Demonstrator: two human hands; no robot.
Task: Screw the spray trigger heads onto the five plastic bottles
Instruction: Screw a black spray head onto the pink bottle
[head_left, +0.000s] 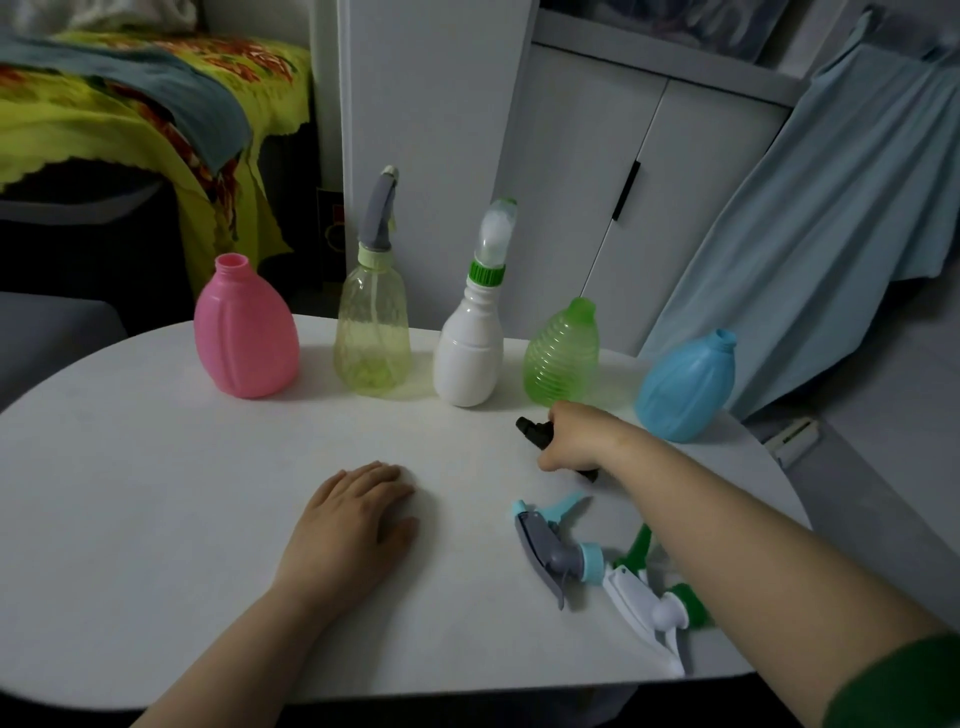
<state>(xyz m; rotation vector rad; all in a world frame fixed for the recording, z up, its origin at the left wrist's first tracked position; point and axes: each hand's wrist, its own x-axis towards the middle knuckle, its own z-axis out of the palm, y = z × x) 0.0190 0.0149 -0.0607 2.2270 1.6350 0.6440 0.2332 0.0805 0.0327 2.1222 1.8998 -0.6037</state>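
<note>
Five bottles stand in a row at the back of the white table (156, 519). The pink bottle (244, 332), the green ribbed bottle (561, 353) and the blue bottle (688, 384) have bare necks. The clear yellow bottle (371, 332) carries a grey trigger head, the white bottle (470, 353) a white and green one. My right hand (576, 439) is closed around a black trigger head (535, 431) in front of the green bottle. My left hand (353, 530) lies flat on the table. A grey and blue trigger head (556, 551) and a white and green trigger head (649, 608) lie near my right forearm.
A white cabinet (597, 182) stands behind the table. A light blue cloth (831, 218) hangs at the right, close to the blue bottle. A yellow-green patterned cover (130, 114) lies at the back left. The table's curved edge runs close behind the bottles.
</note>
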